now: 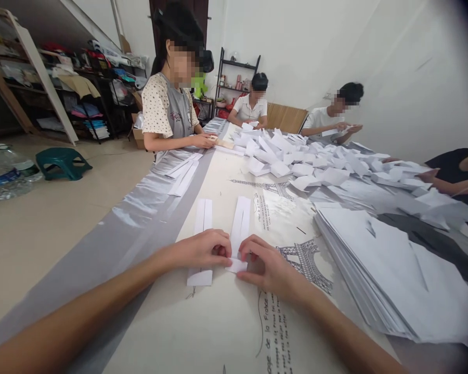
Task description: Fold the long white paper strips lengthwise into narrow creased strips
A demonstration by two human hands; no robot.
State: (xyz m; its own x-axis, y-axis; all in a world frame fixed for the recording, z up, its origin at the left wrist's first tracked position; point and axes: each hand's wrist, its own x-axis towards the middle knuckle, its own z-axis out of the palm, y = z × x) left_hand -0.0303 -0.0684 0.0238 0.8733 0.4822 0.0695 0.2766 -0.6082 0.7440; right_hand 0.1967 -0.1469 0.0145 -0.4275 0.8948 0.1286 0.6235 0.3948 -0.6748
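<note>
A narrow folded white paper strip (242,221) lies lengthwise on the printed tablecloth (171,322), its near end folded up into a short flap. My left hand (208,248) pinches the left side of that flap between thumb and fingers. On the opposite side, my right hand (267,262) grips the flap's right edge, thumb below and fingers curled above. Just left of it rests a second folded paper strip (200,278) with a similar flap at its near end, partly covered by my left hand and wrist.
To the right stands a stack of white paper sheets (390,270). Beyond it spreads a large heap of folded white papers (308,156). More paper strips (184,174) lie ahead on the left. Several people sit or stand around the table. A green stool (62,162) is on the floor.
</note>
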